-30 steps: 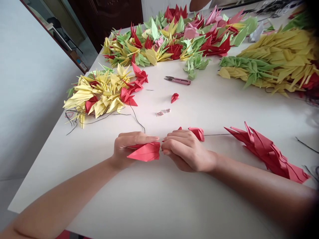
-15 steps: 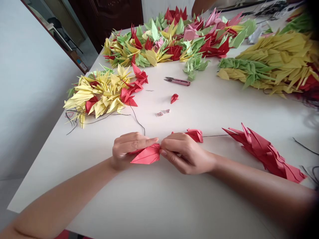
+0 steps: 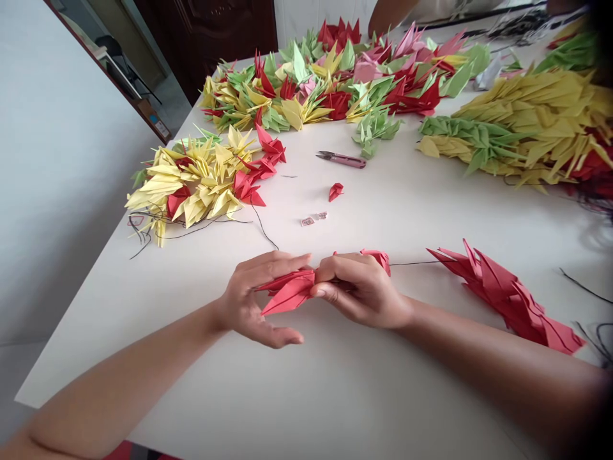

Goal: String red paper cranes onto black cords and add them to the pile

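Right hand [image 3: 361, 287]: your thumb and forefinger pinch the blunt end of a red pointed folded-paper piece [image 3: 292, 294], the other fingers curled in.
Left hand [image 3: 246, 294]: your fingers are spread, the thumb standing apart below, clear of the paper; the forefinger stretches along the paper's upper side, and I cannot tell how firmly it touches.
Red paper: it sits between your hands, over the smooth white table [image 3: 306, 396], tips toward your left palm.
Black thread [image 3: 412, 263]: thin and dark, it runs rightward from a small red folded piece [image 3: 380, 259], partly hidden behind your right hand, to a long red strand of overlapping folded paper [image 3: 520, 300] beside your right forearm.
Ahead of your hands: two small printed paper scraps [image 3: 307, 222], then a lone red paper bud [image 3: 336, 191], then pink-handled thread snips [image 3: 343, 160].
Left side: a cluster of yellow and red pointed paper shapes [image 3: 205, 182] lies near the table's edge, with loose black threads beside it.
Far side: a mixed heap of red, yellow, green and pink folded paper [image 3: 297, 108].
Far right: a large pile of yellow folded paper [image 3: 541, 108] with a green strand [image 3: 483, 135] across it.
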{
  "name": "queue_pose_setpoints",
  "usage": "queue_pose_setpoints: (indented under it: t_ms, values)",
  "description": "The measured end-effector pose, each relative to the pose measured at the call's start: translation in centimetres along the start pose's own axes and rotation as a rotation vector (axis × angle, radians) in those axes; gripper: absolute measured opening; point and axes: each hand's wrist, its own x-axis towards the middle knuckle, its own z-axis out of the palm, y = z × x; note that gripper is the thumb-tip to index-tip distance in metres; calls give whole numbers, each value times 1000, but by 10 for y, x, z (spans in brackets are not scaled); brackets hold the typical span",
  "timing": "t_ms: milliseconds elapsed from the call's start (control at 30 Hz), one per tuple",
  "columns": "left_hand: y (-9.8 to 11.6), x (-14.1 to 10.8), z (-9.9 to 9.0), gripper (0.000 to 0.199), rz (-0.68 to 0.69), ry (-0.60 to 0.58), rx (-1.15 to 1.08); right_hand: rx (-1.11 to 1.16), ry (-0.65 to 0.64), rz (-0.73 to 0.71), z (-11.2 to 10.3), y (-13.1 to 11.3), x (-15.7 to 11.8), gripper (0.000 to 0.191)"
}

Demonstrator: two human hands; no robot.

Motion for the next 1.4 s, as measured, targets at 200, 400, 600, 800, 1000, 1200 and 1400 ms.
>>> queue_pose_setpoints:
  t_ms: [200, 400, 600, 800, 1000, 1200, 1400]
  values:
    - [-1, -1, -1, 37, -208, 238, -134, -19, 49, 24, -2, 1, 1, 23]
    - [-1, 0, -2, 34, -328, 250, -204, 52, 18, 75, -4, 1, 2, 23]
    - [-3, 0, -1, 37, -229, 215, -251, 40, 144, 192, -4, 4, 2, 26]
    - [-2, 1, -1, 37, -242, 172, -251, 25, 44, 203, -3, 4, -1, 32]
    - [0, 3, -3, 26, -423, 203, -359, 79, -42, 127, -5, 3, -3, 40]
    - [-1, 5, -6, 27, -569, 276, -427, 174, -105, 151, -8, -1, -2, 29]
    - [-1, 3, -6, 29, -597, 295, -446, 140, -82, 133, -7, -1, -2, 32]
